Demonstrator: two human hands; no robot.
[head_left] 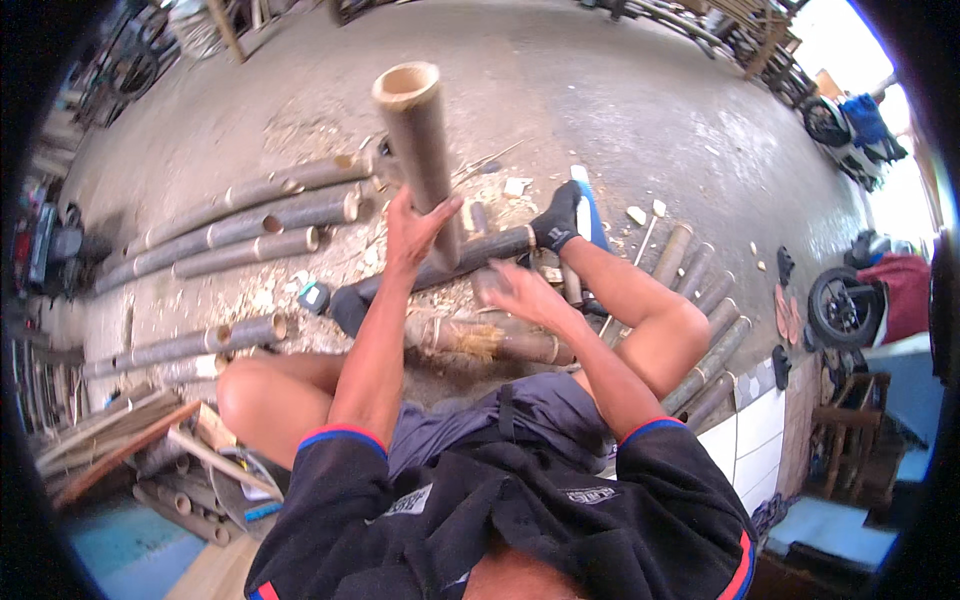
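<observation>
My left hand (413, 232) is wrapped round a thick bamboo tube (422, 135), held up at a slight tilt with its hollow end toward me. My right hand (525, 297) is near the tube's lower end; motion smears its fingers, so I cannot make out whether they hold anything. Below both hands, a dark bamboo pole (490, 250) lies between my socked feet. Closer to my lap rests another bamboo piece (510, 342) with a frayed, yellowish patch.
Long bamboo poles (235, 233) with cut holes lie to the left, and several cut lengths (715, 300) fan out on the right. Pale chips (285, 285) litter the floor. A tape measure (314, 296) sits by my left foot. At far right stands a motorbike wheel (846, 308).
</observation>
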